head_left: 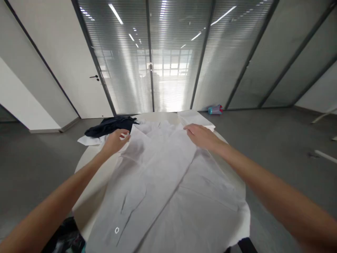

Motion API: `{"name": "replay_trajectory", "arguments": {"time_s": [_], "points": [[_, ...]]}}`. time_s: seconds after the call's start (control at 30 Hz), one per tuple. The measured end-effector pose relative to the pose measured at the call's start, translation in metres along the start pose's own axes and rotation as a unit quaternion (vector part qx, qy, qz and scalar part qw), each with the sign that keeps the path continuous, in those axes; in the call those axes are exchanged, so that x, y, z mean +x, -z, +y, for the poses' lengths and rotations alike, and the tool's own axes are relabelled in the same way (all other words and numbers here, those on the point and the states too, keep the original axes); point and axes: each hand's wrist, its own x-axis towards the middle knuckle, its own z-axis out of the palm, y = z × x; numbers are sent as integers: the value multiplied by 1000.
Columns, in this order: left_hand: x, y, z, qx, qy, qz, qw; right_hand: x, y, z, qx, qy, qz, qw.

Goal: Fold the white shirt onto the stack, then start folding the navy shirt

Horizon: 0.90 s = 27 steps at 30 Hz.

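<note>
A white coat (163,168) lies spread over a round pale table, with its collar end away from me and its lower part toward me. Its front edge runs slantwise down the middle, and a slit and a small white ring show at the lower left. My left hand (116,143) is at the coat's left shoulder, thumb and fingertips curled together on the cloth. At the opposite shoulder, my right hand (202,137) pinches the fabric between thumb and fingers. Both arms reach forward on either side of the coat.
A dark navy garment (110,126) lies bunched on white cloth (89,140) at the table's back left. Folded white cloth (197,118) sits at the back right. The table (89,168) has a curved edge. A blue and pink container (215,110) lies on the floor by the glass wall.
</note>
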Motion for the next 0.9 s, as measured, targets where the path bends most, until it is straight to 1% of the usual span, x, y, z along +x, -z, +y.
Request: {"name": "replay_trajectory", "arguments": {"time_s": [0.07,0.13,0.17,0.23,0.27,0.33,0.43,0.57,0.67,0.77,0.83,0.9], "points": [[39,-11,-3,32,65,-17,997,38,-25,-1,-3,-29,-33,999],[66,-24,-4,60,108,-41,991,67,-58,2,-18,-70,-78,994],[74,-30,-4,68,118,-48,989,76,-75,5,-26,-90,-88,992],[81,-41,-3,75,120,-55,988,84,-106,12,-34,-112,-103,988],[83,-45,-3,76,117,-56,989,85,-118,15,-36,-115,-108,987],[82,-51,-4,83,108,-54,989,82,-134,22,-35,-108,-113,987],[79,-54,-4,110,102,-35,988,79,-144,29,-34,-92,-100,990],[73,-55,2,166,84,16,982,88,-145,30,-34,-84,-95,991],[69,-55,9,196,42,34,979,97,-146,30,-30,-87,-104,990],[69,-56,15,251,-4,61,966,100,-148,30,-32,-88,-93,991],[75,-60,20,280,-51,88,955,100,-150,31,-36,-85,-79,993],[88,-68,26,283,-89,84,951,99,-152,31,-41,-85,-68,993]]}}
